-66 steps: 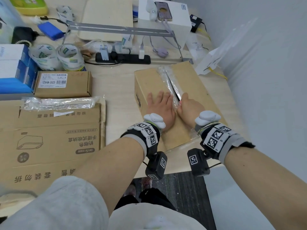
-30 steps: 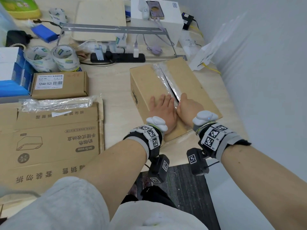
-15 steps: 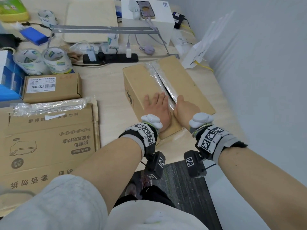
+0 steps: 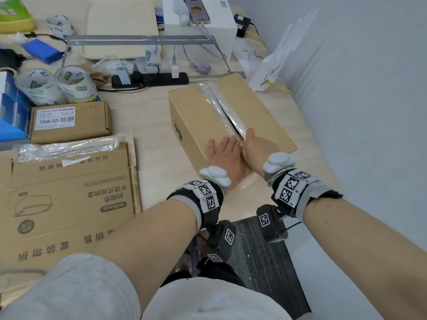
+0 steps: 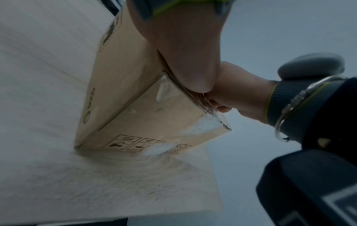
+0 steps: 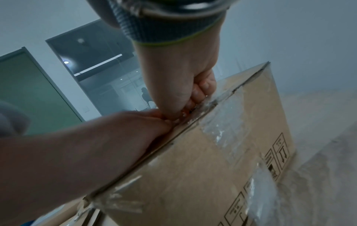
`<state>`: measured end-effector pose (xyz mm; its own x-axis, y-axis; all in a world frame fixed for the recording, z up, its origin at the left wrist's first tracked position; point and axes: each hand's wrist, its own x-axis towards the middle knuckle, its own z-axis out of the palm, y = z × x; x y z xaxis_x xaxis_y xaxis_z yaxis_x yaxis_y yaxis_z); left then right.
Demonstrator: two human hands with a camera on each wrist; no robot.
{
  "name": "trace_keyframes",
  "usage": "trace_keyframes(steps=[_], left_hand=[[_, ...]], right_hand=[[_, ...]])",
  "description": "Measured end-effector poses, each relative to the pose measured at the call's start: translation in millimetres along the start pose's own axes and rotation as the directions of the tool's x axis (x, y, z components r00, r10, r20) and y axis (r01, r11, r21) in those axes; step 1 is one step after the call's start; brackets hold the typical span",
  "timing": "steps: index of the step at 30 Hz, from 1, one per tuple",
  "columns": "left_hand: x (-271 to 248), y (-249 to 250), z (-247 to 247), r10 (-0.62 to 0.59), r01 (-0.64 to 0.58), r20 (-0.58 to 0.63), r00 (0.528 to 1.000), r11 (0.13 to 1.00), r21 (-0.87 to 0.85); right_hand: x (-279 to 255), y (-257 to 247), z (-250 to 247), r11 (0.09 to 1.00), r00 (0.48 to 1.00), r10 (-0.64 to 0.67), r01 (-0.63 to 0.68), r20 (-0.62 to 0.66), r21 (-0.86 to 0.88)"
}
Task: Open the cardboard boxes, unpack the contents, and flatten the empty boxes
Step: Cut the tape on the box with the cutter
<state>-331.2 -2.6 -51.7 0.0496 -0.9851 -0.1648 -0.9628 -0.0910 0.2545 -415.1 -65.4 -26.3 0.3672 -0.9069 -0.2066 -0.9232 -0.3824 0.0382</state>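
A pale wooden table (image 4: 150, 125) carries the scene, its right edge running along a grey wall; at its near left lies a flattened cardboard box (image 4: 69, 199) printed with Chinese characters, a strip of crumpled clear tape (image 4: 69, 145) across its far edge; near the table's right side sits the cardboard box (image 4: 198, 116), closed flaps up, a band of clear packing tape (image 4: 215, 100) along the centre seam, which shows as a dark slit toward the near end; left of it, well apart, stands a small brown carton (image 4: 71, 122) with a white barcode label, and behind that two rolls of tape (image 4: 55, 85); farther back lie a black power strip (image 4: 150, 80) and a white box with a phone (image 4: 199, 10) on top. The left hand (image 4: 225, 155) lies flat on the left flap at the near end, fingers straight and together, pressing down; the right hand (image 4: 257, 147) touches it at the seam, its fingers (image 6: 201, 90) curled down over the edge of the right flap and gripping it, as the right wrist view shows; both wrists wear bands with square coded markers.
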Motion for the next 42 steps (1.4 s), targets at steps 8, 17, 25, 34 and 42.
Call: trace_keyframes(steps=[8,17,25,34,42], left_hand=[[4,2,4,-0.026,0.020,0.052,0.998,0.994,0.110],[2,3,4,-0.030,0.026,0.041,0.999,0.994,0.110],[1,4,4,-0.038,0.038,0.006,0.999,0.998,0.059],[-1,2,4,0.024,-0.024,-0.021,0.999,1.000,0.019],[-14,15,14,0.056,-0.055,-0.009,0.998,0.998,0.034]], right_hand=[[-13,6,0,0.997,0.999,-0.002,0.004,0.033,-0.073],[-25,9,-2,0.997,0.999,-0.013,0.016,0.030,-0.076],[-35,16,-5,0.996,0.998,-0.046,0.050,0.051,-0.072],[-46,17,5,0.999,1.000,0.010,-0.010,-0.004,-0.037],[-50,28,5,0.998,0.999,-0.030,0.029,0.021,0.052]])
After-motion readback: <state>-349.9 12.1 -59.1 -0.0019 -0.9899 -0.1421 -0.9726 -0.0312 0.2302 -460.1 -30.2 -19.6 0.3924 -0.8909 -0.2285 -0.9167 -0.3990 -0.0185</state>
